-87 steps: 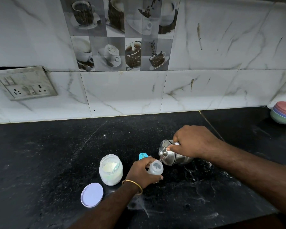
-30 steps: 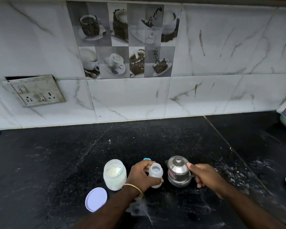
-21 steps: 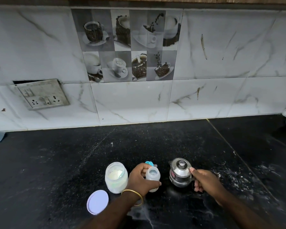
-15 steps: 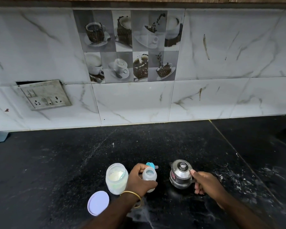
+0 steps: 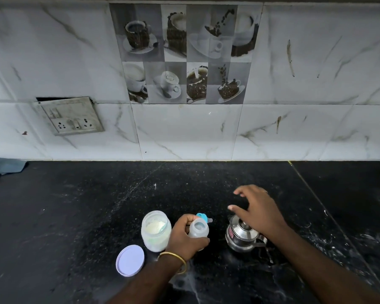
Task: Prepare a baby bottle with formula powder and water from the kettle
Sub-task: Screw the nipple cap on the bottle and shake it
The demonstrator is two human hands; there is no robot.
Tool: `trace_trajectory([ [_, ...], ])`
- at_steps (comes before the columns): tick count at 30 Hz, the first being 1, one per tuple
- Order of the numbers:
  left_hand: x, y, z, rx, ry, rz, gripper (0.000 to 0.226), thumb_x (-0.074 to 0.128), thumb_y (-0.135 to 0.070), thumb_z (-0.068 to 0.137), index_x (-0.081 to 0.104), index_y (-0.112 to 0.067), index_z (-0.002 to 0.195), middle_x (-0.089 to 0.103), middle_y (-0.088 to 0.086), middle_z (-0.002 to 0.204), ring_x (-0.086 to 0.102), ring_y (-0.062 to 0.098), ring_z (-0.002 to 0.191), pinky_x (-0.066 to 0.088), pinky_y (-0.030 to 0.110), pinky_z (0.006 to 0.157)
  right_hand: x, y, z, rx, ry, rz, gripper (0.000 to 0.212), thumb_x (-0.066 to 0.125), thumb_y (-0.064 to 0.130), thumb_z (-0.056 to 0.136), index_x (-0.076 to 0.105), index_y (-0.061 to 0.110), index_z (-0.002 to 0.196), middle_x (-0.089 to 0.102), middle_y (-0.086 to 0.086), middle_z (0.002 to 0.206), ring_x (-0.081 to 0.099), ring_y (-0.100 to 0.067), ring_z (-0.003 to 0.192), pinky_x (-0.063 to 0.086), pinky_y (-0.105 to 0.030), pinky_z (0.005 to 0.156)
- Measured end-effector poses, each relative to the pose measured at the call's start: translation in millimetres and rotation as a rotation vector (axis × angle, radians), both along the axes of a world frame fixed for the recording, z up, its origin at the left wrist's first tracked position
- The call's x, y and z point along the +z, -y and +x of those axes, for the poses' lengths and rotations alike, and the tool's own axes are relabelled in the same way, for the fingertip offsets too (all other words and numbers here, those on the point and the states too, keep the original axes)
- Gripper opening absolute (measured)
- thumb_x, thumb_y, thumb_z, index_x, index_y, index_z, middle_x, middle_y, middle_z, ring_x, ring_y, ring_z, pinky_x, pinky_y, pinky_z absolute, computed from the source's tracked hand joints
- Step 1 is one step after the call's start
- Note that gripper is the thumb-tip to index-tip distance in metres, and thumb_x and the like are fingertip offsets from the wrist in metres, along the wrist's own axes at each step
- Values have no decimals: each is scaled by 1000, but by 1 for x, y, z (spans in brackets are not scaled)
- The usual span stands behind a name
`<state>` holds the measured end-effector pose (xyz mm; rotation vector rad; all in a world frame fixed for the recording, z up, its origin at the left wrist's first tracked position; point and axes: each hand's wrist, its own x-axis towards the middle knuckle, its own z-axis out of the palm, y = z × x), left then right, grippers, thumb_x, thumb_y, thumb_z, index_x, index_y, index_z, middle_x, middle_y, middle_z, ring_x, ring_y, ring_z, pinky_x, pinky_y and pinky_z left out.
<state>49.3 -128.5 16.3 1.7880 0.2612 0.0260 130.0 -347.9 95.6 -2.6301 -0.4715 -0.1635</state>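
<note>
one small uncapped translucent baby bottle, upright.

Open translucent baby bottle upright, steel kettle right, uncapped formula jar left

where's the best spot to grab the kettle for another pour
By its side handle, coming in from the right. The steel kettle stands upright with its spout facing left toward the bottle, and the right hand is already above it.
</note>
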Motion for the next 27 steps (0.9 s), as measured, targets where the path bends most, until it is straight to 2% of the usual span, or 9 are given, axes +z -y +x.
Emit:
trace_trajectory([
  [3, 0, 2, 0, 25, 11, 13, 49, 87, -5, 61, 61, -23, 99, 71, -3, 97, 65, 7, 85, 51, 13, 69, 8, -39, 22, 232, -103, -225, 52, 76, 45, 80, 57, 33, 126, 59, 9, 130, 52, -16, 123, 45, -36, 99],
  [7, -2, 7, 3, 89, 25, 58, 49, 89, -11, 56, 61, -26, 94, 71, -2, 96, 66, 6, 83, 49, 11, 70, -6, -83, 43, 369, -240, -492, 67, 79, 34, 78, 51, 30, 139, 55, 2, 140, 49, -22, 130, 44, -40, 103],
  [10, -9, 12, 8, 123, 17, 72, 49, 90, -16, 55, 62, -27, 94, 72, -2, 97, 68, 9, 86, 51, 14, 71, -27, -98, 54, 422, -284, -594, 64, 79, 29, 77, 54, 28, 137, 58, 0, 138, 54, -24, 127, 48, -42, 101],
  [13, -18, 19, 10, 185, 1, 69, 47, 90, -16, 55, 63, -26, 93, 72, -4, 95, 68, 8, 85, 53, 17, 73, -43, -101, 61, 438, -335, -631, 54, 82, 26, 71, 64, 29, 123, 66, 2, 125, 62, -21, 115, 54, -40, 92],
  [19, -23, 29, 11, 305, 16, 48, 48, 92, -23, 51, 61, -24, 88, 72, -3, 89, 69, 8, 79, 54, 19, 69, -56, -101, 65, 442, -339, -562, 34, 74, 30, 78, 68, 28, 111, 70, 4, 115, 66, -18, 101, 56, -38, 84],
  [22, -22, 31, 10, 301, 32, 37, 61, 96, -31, 48, 58, -21, 94, 68, -2, 93, 68, 10, 83, 53, 19, 71, -48, -93, 69, 408, -305, -466, 41, 77, 36, 73, 67, 31, 112, 70, 7, 114, 66, -18, 102, 56, -37, 83],
  [25, -28, 28, 4, 193, 58, 65, 84, 94, -39, 47, 48, -25, 117, 58, -7, 113, 61, 6, 102, 50, 19, 87, -32, -79, 70, 367, -298, -337, 61, 83, 36, 66, 56, 33, 120, 65, 9, 112, 63, -18, 101, 54, -36, 83],
  [27, -34, 21, 0, 101, 67, 96, 82, 87, -35, 55, 45, -33, 125, 55, -12, 123, 57, 4, 114, 50, 27, 100, -24, -69, 68, 351, -303, -249, 58, 83, 34, 65, 50, 35, 112, 64, 10, 106, 63, -17, 91, 53, -36, 75],
])
